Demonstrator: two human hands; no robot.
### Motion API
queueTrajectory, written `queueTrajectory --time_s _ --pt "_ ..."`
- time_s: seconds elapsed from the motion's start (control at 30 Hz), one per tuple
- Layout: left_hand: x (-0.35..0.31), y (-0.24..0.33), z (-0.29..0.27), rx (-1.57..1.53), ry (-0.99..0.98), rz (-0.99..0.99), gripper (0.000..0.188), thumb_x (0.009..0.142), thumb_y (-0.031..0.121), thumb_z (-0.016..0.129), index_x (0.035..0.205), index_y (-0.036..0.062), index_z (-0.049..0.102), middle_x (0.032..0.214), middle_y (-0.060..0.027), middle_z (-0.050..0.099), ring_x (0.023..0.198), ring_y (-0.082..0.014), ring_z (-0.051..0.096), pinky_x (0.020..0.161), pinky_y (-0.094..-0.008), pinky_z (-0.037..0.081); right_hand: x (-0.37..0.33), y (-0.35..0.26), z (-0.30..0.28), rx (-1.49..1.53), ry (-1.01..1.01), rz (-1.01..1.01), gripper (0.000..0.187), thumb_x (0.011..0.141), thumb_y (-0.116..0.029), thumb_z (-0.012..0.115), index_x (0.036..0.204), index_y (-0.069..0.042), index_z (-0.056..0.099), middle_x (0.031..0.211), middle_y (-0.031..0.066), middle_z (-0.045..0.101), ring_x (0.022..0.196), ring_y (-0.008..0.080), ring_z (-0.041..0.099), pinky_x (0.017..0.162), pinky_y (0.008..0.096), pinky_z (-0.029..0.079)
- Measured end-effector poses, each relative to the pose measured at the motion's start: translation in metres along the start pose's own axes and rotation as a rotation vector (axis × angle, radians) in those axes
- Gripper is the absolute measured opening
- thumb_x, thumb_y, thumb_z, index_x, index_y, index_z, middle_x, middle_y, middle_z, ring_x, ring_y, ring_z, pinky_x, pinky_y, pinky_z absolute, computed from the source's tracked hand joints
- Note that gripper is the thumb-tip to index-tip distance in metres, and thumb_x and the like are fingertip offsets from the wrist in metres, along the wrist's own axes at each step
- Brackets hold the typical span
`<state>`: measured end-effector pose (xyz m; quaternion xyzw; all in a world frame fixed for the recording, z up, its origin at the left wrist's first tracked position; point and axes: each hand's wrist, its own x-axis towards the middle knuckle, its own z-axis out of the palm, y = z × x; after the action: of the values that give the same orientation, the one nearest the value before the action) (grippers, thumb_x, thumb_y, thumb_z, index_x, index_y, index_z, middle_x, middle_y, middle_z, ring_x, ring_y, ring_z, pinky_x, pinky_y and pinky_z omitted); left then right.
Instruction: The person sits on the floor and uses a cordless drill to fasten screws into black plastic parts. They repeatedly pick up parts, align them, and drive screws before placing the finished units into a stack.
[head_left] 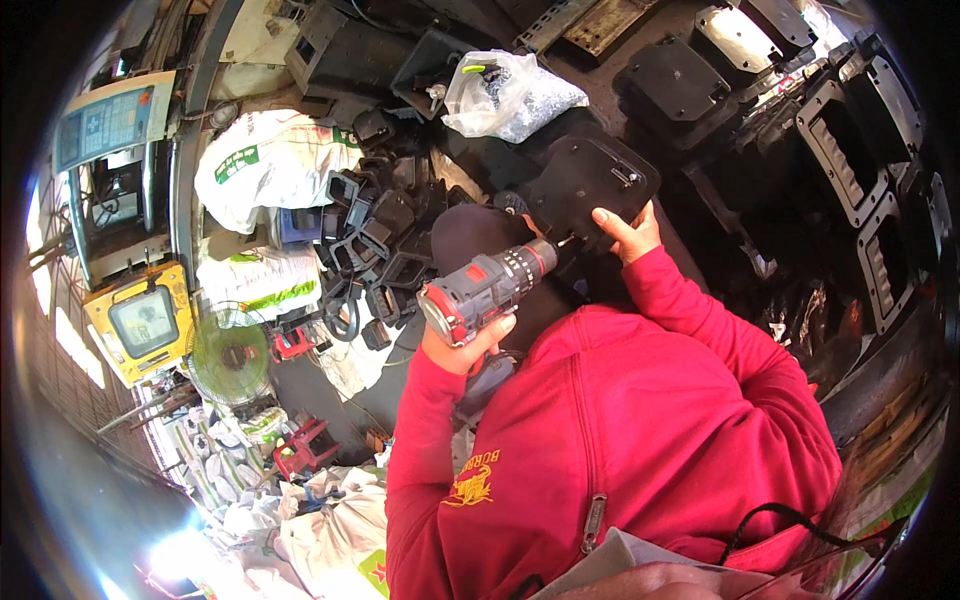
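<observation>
My left hand point(462, 350) is wrapped round the grip of a grey and red cordless drill point(488, 290). The drill points up and to the right, and its bit reaches the near edge of a flat black panel point(590, 185) with rounded corners. At that panel's near right edge, my right hand point(634, 236) grips it, thumb on top and the other fingers mostly hidden beneath. A small shiny metal fitting point(628, 178) shows on the panel's right part. Whether the bit touches a screw is too small to make out.
Left of the drill lies a heap of black frames point(370, 235) beside white sacks point(265, 165). A clear bag of small metal parts point(515, 95) sits beyond the panel. More black panels point(680, 80) and slotted frames point(845, 150) stand at right. A green fan point(230, 355) is at far left.
</observation>
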<state>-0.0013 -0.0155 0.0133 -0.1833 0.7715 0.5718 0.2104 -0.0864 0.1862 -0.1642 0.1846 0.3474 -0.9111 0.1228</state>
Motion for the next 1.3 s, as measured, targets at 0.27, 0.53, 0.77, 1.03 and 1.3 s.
queueTrajectory --time_s 0.27,0.53,0.77,1.03,1.3 --pt "-0.002 0.01 0.005 0.241 -0.003 0.136 0.038 0.078 0.016 0.075 0.107 0.0016 0.056 0.088 -0.0057 0.064 0.057 -0.0101 0.058 0.052 -0.0243 0.048 -0.002 0.0 0.001 -0.069 0.022 -0.006 0.062 0.072 -0.003 0.078 0.122 -0.004 0.042 0.116 0.0116 0.058 0.106 0.0221 0.058 0.09 0.0361 0.048" --pt "0.005 0.011 -0.003 0.001 -0.033 0.005 0.024 0.08 0.012 0.069 0.099 0.0 0.06 0.083 -0.0093 0.065 0.055 -0.0114 0.057 0.051 -0.0246 0.047 0.003 0.001 -0.006 -0.031 0.03 0.066 0.064 0.072 -0.005 0.079 0.123 -0.004 0.041 0.113 0.0115 0.059 0.101 0.0218 0.06 0.086 0.0337 0.05" --pt "0.001 0.025 0.0 0.285 -0.005 -0.034 0.04 0.076 0.016 0.075 0.106 -0.0013 0.057 0.084 -0.0067 0.063 0.061 -0.0145 0.061 0.057 -0.0275 0.05 0.002 0.001 -0.004 -0.06 0.004 0.007 0.061 0.072 -0.006 0.079 0.122 -0.003 0.044 0.112 0.0101 0.06 0.101 0.0204 0.06 0.087 0.0329 0.049" --pt "0.015 0.043 0.001 0.663 -0.12 0.377 0.064 0.068 0.005 0.078 0.123 -0.0019 0.048 0.109 -0.0114 0.062 0.098 -0.0189 0.061 0.088 -0.0305 0.048 -0.003 -0.002 0.0 -0.179 0.034 0.036 0.054 0.071 -0.004 0.079 0.117 -0.003 0.05 0.11 0.009 0.062 0.098 0.018 0.06 0.086 0.0319 0.049" --pt "0.02 0.049 0.009 0.633 -0.102 0.356 0.066 0.067 0.006 0.079 0.125 -0.0016 0.047 0.117 -0.0134 0.059 0.105 -0.0204 0.059 0.093 -0.0315 0.046 -0.004 -0.009 0.003 -0.128 -0.006 0.079 0.044 0.074 -0.003 0.076 0.112 -0.002 0.055 0.103 0.0084 0.065 0.091 0.0171 0.062 0.082 0.0308 0.051"
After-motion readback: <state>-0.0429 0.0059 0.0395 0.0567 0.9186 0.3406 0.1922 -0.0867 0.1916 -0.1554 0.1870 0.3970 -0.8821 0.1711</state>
